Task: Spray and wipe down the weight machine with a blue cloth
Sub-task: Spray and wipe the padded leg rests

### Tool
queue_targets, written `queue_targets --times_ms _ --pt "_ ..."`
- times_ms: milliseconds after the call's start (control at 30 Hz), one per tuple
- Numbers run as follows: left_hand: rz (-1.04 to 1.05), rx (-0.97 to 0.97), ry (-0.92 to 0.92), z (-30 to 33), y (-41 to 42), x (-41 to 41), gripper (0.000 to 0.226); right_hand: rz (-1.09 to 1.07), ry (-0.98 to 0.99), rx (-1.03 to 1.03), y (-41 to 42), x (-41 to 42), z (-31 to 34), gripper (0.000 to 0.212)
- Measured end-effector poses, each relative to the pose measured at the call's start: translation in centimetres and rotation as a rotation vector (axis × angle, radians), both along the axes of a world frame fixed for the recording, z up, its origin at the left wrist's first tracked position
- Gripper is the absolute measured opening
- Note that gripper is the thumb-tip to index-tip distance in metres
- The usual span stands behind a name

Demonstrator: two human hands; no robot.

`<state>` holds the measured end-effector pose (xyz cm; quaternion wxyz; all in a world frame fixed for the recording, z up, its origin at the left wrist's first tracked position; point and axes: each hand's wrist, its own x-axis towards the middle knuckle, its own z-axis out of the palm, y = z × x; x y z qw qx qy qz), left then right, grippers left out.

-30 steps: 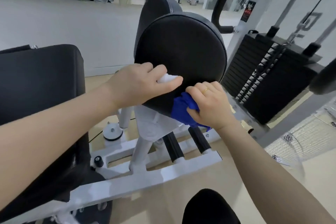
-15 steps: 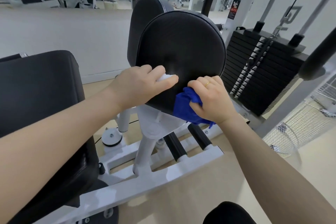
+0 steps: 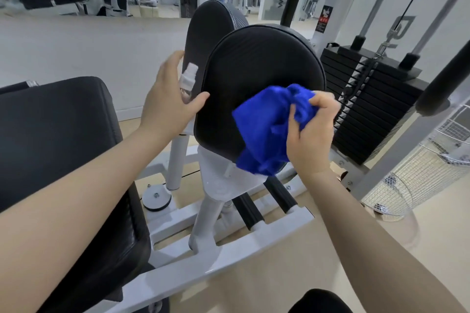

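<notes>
The fingers of the right hand [image 3: 309, 132] curl into a bunched blue cloth [image 3: 267, 129], thumb and fingertips pinching its upper fold while the loose part lies over the lower right of the round black pad [image 3: 254, 79]; a flatter, fuller press of the palm would probably give a cleaner pass than this crumpled pinch. The left hand [image 3: 167, 107] wraps loosely round a small clear spray bottle [image 3: 187, 81], thumb on the pad's left edge, nozzle beside the rim. The strokes should likely overlap across the pad toward its rim, the bottle kept off the wiped face.
</notes>
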<state>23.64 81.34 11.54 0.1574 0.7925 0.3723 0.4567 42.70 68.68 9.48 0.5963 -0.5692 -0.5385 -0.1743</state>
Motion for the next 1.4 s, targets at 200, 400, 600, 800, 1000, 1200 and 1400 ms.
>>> queue_targets --times_ms 200,400,600,800,1000,1200,1400 --pt "-0.039 -0.39 -0.113 -0.7 1.4 1.0 0.056 -0.447 -0.08 0.14 3.3 -2.2 0.2 0.041" --pt "-0.216 -0.526 -0.296 0.1 3.0 1.8 0.024 -0.393 -0.579 -0.234 4.7 -4.3 -4.3 0.044" --pt "-0.349 -0.554 -0.244 -0.1 2.6 2.8 0.017 -0.651 -0.872 -0.057 2.9 -1.3 -1.9 0.021" --pt "-0.391 -0.549 -0.191 -0.9 2.4 3.5 0.024 -0.74 -0.544 0.151 2.3 -1.2 -0.7 0.032" --pt "-0.383 -0.61 -0.317 0.0 2.9 0.5 0.042 -0.313 -0.366 -0.008 4.5 1.5 -0.2 0.023" --pt "-0.416 -0.735 -0.225 0.5 3.0 -2.3 0.024 -0.282 -0.083 -0.025 5.9 -2.0 -1.6 0.027" --pt "-0.396 -0.746 -0.187 1.0 1.8 -1.9 0.026 -0.268 -0.492 -0.056 4.5 -2.9 -1.4 0.026"
